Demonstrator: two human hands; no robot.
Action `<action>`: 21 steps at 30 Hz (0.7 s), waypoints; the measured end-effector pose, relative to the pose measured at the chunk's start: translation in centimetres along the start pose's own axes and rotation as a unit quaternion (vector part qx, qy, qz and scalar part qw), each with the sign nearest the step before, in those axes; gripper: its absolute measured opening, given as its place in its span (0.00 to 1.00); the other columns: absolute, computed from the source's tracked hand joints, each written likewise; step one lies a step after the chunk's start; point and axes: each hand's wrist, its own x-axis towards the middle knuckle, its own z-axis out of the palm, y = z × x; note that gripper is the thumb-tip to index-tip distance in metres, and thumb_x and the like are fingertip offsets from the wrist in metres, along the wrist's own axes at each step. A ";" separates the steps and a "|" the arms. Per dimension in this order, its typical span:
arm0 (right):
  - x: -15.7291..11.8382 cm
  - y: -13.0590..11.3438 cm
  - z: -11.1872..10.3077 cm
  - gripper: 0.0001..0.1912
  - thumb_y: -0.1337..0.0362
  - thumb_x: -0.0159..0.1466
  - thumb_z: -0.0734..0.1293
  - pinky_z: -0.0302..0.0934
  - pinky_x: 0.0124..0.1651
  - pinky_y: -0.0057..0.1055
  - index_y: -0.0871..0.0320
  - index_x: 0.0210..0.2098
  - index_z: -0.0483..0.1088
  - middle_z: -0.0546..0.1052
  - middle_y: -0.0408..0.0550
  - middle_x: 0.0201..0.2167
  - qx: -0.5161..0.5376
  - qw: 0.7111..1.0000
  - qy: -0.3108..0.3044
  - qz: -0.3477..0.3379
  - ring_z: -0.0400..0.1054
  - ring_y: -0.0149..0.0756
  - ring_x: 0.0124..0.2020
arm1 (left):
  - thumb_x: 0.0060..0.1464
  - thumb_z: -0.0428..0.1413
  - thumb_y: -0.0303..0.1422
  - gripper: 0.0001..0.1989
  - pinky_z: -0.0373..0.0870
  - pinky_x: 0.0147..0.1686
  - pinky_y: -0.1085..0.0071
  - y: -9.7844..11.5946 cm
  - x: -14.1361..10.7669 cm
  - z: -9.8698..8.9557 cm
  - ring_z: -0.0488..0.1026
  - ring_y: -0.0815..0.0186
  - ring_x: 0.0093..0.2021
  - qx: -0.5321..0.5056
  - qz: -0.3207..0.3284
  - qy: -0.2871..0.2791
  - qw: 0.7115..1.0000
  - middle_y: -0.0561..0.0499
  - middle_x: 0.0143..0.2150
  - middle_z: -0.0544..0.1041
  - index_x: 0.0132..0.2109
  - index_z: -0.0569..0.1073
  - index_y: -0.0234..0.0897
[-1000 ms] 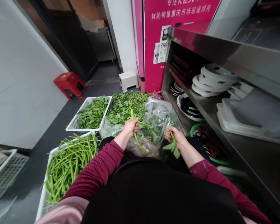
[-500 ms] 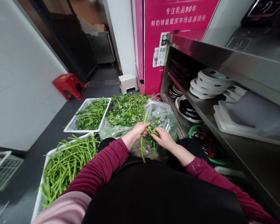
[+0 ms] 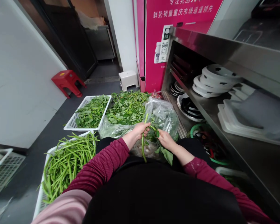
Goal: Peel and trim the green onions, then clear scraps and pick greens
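Observation:
My left hand [image 3: 140, 130] is closed round green stems [image 3: 143, 146], one of which hangs down in front of my lap. To its right, my right hand [image 3: 166, 139] pinches a leafy stem [image 3: 167, 155] whose leaves droop below the fingers. A thin stem spans the gap between both hands. Beneath and behind them lies a clear plastic bag [image 3: 164, 109] with greens inside. Leafy greens [image 3: 128, 107] are heaped beyond my left hand. Bare green stems [image 3: 70, 165] fill a white basket [image 3: 39, 199] at the left, and a farther white basket [image 3: 70, 123] holds leafy greens.
A metal shelf [image 3: 224, 39] with stacked white dishes [image 3: 218, 79] runs along the right, a green-rimmed basket [image 3: 196, 127] low beneath it. A red stool [image 3: 66, 81], a white stool [image 3: 128, 77] and a pink cabinet [image 3: 156, 37] stand ahead. Another basket [image 3: 8, 171] is far left.
My right hand has moved slightly right and away from my left hand. Leaves now hang below it, and the stem between the hands is more exposed. The view has shifted slightly.

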 end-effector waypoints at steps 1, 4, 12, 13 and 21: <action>0.1 0.1 0.2 0.11 0.61 0.61 0.54 0.55 0.33 0.29 0.56 0.24 0.59 0.67 0.44 0.23 0.038 0.999 0.005 0.027 0.61 0.32 0.27 | 0.53 0.53 0.33 0.11 0.43 0.12 0.80 -0.2 0.1 0.1 0.49 0.79 0.10 -0.005 0.011 0.008 1.000 0.61 0.14 0.61 0.28 0.59 0.37; 0.5 0.3 1.1 0.11 0.59 0.56 0.59 0.53 0.26 0.26 0.57 0.21 0.59 0.64 0.41 0.18 0.181 0.970 0.051 0.156 0.57 0.30 0.22 | 0.53 0.54 0.32 0.11 0.43 0.12 0.79 -1.0 0.3 1.0 0.50 0.78 0.10 0.003 0.060 0.041 0.997 0.62 0.14 0.60 0.28 0.58 0.38; 1.7 2.8 -2.2 0.13 0.56 0.53 0.61 0.50 0.16 0.23 0.55 0.21 0.54 0.58 0.36 0.13 0.413 0.837 0.210 0.291 0.51 0.25 0.13 | 0.55 0.52 0.31 0.07 0.47 0.13 0.79 0.1 2.4 -0.7 0.51 0.77 0.10 0.130 0.143 0.169 0.967 0.62 0.13 0.58 0.30 0.63 0.37; 1.7 3.1 -2.8 0.12 0.55 0.53 0.62 0.51 0.17 0.23 0.56 0.23 0.56 0.61 0.37 0.14 0.404 0.843 0.227 0.273 0.53 0.25 0.14 | 0.55 0.52 0.31 0.07 0.47 0.13 0.78 0.2 2.7 -1.2 0.50 0.77 0.10 0.135 0.131 0.162 0.969 0.63 0.12 0.58 0.30 0.63 0.36; 0.4 0.9 -0.6 0.11 0.57 0.55 0.64 0.59 0.29 0.28 0.58 0.29 0.70 0.72 0.42 0.22 0.150 0.974 0.111 0.130 0.63 0.30 0.23 | 0.48 0.58 0.36 0.11 0.48 0.15 0.77 -2.2 3.5 -1.0 0.54 0.76 0.12 0.198 0.111 0.113 0.967 0.61 0.13 0.60 0.26 0.67 0.34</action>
